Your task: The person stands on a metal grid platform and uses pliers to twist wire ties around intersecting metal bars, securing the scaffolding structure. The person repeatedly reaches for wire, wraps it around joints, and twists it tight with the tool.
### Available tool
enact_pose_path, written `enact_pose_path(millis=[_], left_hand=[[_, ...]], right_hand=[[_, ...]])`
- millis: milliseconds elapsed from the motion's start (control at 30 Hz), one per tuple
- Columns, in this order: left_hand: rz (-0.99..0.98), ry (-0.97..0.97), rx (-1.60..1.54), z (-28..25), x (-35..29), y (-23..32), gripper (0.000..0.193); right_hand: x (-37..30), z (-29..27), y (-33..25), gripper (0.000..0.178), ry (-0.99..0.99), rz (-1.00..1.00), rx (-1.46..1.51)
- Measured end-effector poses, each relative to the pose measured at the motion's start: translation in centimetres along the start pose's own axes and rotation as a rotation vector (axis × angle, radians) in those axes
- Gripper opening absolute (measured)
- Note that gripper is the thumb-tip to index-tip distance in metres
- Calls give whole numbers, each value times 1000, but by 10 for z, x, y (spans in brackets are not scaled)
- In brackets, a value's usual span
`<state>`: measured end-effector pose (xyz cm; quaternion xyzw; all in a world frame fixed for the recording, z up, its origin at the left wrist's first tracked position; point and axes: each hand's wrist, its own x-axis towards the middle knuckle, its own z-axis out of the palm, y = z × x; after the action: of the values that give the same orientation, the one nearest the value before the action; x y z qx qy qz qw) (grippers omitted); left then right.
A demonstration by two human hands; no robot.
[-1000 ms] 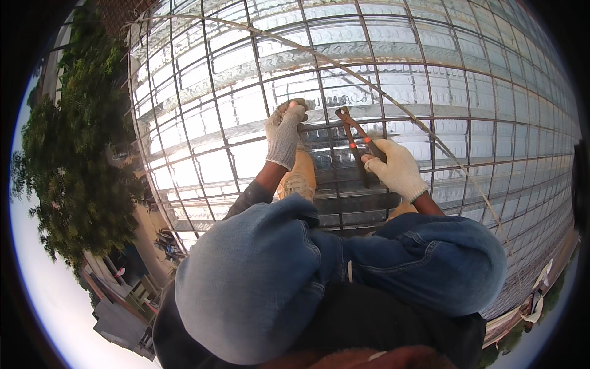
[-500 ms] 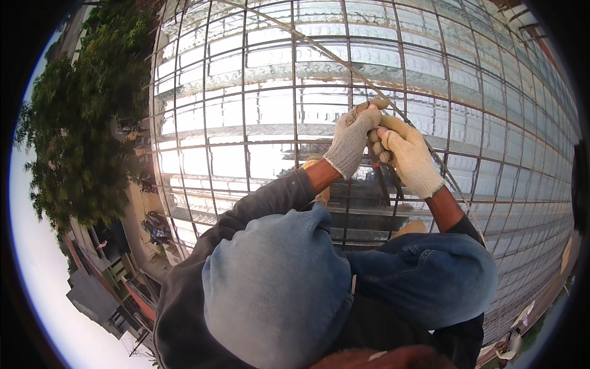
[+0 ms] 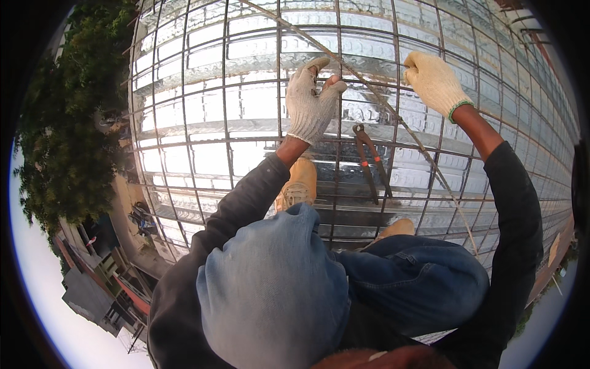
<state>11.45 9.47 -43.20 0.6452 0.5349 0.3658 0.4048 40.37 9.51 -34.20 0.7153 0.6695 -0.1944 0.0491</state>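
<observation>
Left fingers [image 3: 317,63] parted over steel mesh [image 3: 227,139]; orange-banded pincers [image 3: 364,163] lie nearby.

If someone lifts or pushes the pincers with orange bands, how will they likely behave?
The pincers look like solid metal, so probably stiff and heavy for their size. Their two handles meet at one end, so lifting one may swing the other. They lie flat, so rolling seems unlikely, though nearby bars might catch them.
</observation>
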Motion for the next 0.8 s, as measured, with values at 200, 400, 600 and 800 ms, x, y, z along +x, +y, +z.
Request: enact_pose_path(millis=[200, 400, 600, 800], left_hand=[[120, -139, 525, -25, 51, -43, 39], [0, -293, 521, -9, 65, -49, 46], [-194, -275, 227, 1, 63, -45, 43], [-77, -163, 232, 10, 59, -58, 36]], right_hand=[[47, 53, -31, 37, -157, -9, -38], [77, 72, -44, 42, -187, -119, 290], [82, 87, -38, 43, -196, -111, 474], [82, 92, -47, 41, -166, -64, 488]])
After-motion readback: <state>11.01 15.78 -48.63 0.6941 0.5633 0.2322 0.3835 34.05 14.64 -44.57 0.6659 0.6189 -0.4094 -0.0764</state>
